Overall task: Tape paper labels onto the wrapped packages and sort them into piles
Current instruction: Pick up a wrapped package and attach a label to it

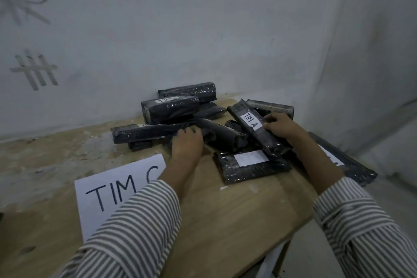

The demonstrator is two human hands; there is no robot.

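Mid-sort on the desk (225, 221), far from done. Gripping an unlabelled roll (222, 134) at frame centre with the left hand (187, 142), fingers (189, 132) curled over its near end; likely pulling it clear of the heap for labelling. Holding the TIM.A package (255, 130) right of centre with the right hand (281, 125), fingers wrapped at its edge beside the label (251, 121); probably to lift it off the stack, or to stop it sliding as the roll comes out. Tilted, propped on packages underneath. Just below, a flat labelled package (250, 163); near the wall at upper centre, a stacked labelled package (170, 108). At lower left, TIM C sheet (112, 189), partly under the left sleeve (140, 221); presumably a pile marker, no package on it yet. Risk: toppling the heap when tugging the roll
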